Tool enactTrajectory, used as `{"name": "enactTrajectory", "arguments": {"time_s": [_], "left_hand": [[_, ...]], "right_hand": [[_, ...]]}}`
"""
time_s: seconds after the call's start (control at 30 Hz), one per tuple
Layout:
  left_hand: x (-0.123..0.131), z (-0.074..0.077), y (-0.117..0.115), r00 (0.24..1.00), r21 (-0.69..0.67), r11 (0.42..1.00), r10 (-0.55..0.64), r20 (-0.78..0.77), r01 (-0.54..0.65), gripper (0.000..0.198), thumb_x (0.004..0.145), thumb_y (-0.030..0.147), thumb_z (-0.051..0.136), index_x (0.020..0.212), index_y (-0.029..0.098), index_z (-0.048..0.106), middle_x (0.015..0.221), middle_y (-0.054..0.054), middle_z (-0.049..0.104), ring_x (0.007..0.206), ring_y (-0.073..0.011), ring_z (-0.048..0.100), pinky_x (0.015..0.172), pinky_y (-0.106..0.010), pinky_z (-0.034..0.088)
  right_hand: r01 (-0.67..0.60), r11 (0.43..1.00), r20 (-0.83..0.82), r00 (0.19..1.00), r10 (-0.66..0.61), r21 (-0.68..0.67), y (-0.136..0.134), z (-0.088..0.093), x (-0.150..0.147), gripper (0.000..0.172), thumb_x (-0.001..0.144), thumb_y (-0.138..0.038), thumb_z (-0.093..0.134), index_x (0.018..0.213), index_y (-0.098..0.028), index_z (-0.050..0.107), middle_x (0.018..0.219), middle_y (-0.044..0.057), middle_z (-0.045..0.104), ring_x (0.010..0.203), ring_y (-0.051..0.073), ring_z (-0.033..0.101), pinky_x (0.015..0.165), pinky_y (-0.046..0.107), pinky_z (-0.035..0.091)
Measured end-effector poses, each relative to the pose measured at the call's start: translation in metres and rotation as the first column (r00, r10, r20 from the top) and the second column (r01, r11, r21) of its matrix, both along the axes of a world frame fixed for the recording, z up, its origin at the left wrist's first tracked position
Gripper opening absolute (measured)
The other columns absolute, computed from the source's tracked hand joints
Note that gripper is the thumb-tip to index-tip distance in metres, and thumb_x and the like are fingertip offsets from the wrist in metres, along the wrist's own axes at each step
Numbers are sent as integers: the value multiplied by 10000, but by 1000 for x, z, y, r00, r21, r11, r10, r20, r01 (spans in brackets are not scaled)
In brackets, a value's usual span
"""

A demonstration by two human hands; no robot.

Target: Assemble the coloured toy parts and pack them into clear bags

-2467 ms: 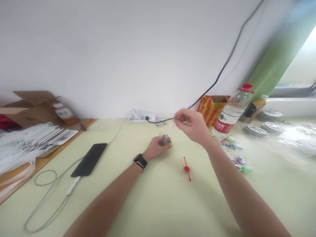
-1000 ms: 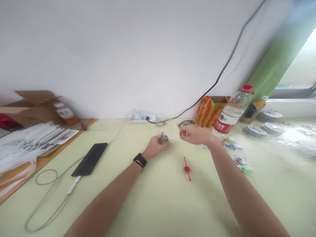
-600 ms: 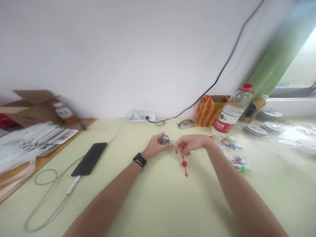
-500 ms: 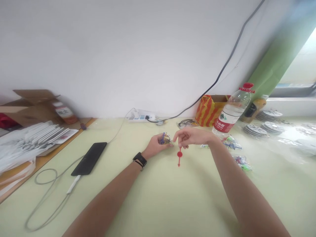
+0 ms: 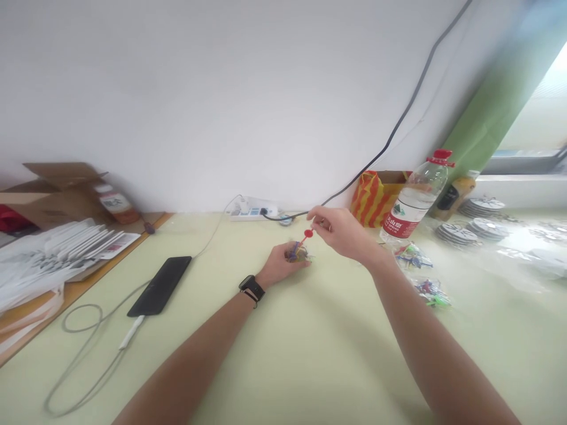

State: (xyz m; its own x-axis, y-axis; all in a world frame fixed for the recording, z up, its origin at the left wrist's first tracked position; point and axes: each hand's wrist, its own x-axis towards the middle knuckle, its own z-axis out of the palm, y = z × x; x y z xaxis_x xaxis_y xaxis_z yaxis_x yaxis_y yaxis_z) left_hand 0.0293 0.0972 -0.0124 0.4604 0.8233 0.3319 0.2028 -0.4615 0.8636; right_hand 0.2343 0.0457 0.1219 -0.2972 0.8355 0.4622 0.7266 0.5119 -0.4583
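Observation:
My left hand [image 5: 282, 263], with a black watch [image 5: 251, 288] on its wrist, is closed around a small clear plastic bag [image 5: 303, 257] that holds blue and yellow plastic pieces. Pinched in the fingers of my right hand [image 5: 334, 229] is a thin red clock hand [image 5: 309, 234] with a round disc along its length. Its lower end slants down to the bag's top; whether it is inside the bag I cannot tell. To the right lie bags of coloured pieces, one [image 5: 414, 255] behind the other bag [image 5: 432, 292].
A water bottle [image 5: 411, 200] and a striped bag [image 5: 374, 195] stand at the back right, near stacks of white discs [image 5: 458, 234]. On the left lie a black phone [image 5: 160, 285] with its cable and white packets [image 5: 80, 242]. A power strip [image 5: 252, 212] sits by the wall.
My right hand has risen slightly and moved left, carrying the red clock hand from hanging over the table to the bag's top. My left hand stays almost in place.

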Motion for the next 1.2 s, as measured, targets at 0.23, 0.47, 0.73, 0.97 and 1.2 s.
{"name": "enactTrajectory", "arguments": {"time_s": [0.23, 0.47, 0.73, 0.97, 1.2], "left_hand": [[0, 2, -1, 994, 33, 998, 60, -93, -58, 306, 740, 397, 838, 862, 163, 685, 758, 1, 649, 663, -140, 543, 635, -272, 435], [1, 0, -1, 995, 11, 998, 67, -70, -67, 304, 746, 383, 836, 894, 161, 691, 806, -16, 689, 713, -157, 591, 674, -279, 462], [1, 1, -2, 995, 17, 998, 59, -76, -58, 327, 745, 407, 830, 920, 155, 718, 830, -36, 707, 726, -170, 600, 688, -291, 477], [0, -4, 1, 995, 47, 998, 43, -89, -39, 342, 734, 433, 814, 900, 155, 705, 781, -14, 662, 686, -150, 539, 617, -262, 432], [1, -1, -1, 997, 3, 1000, 11, -73, -11, 323, 761, 397, 811, 965, 162, 727, 849, -27, 699, 737, -163, 581, 675, -276, 458]], "right_hand": [[20, 997, 163, 987, -7, -80, 3, -15, -15, 212, 908, -135, 549, 1029, -253, 677, 876, 9, 741, 784, 171, 614, 682, 268, 379], [53, 992, 37, 998, -50, -112, 10, -19, -15, 155, 893, -173, 604, 981, -245, 710, 913, 6, 766, 819, 170, 646, 690, 269, 409], [45, 977, 170, 985, -9, -210, 9, -21, -13, 120, 886, -171, 644, 941, -242, 723, 895, 20, 762, 858, 196, 665, 723, 284, 409], [11, 955, 241, 969, 64, -296, 6, -21, -10, 164, 859, -131, 664, 966, -249, 704, 854, 15, 744, 811, 192, 653, 653, 262, 389], [-38, 966, 191, 977, 89, -256, 4, -14, -3, 225, 828, -107, 660, 999, -248, 703, 901, 15, 746, 881, 199, 650, 718, 273, 416]]}}
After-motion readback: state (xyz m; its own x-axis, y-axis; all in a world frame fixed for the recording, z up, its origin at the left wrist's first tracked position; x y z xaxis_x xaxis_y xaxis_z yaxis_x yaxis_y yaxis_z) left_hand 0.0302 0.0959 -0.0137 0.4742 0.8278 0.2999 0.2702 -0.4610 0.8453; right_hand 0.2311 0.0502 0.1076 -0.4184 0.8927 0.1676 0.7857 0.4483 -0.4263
